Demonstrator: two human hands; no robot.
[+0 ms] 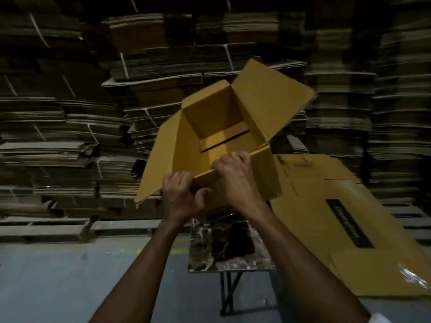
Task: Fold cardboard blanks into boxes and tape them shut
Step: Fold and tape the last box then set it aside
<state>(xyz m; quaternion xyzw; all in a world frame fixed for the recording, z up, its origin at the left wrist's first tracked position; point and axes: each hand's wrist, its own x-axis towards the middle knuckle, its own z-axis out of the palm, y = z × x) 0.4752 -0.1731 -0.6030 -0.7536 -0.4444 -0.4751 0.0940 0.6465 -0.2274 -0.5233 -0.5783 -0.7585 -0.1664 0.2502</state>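
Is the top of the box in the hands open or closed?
Open. The top flaps of the box spread outward, and the inside shows down to its bottom.

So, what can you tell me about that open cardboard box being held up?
The cardboard box is yellow-brown corrugated board, folded into shape and held in the air, tilted so its open top faces the camera. Three top flaps splay outward; the left hand and right hand grip the near flap. Inside, the bottom flaps meet at a dark seam. It hangs above a small marble-patterned table.
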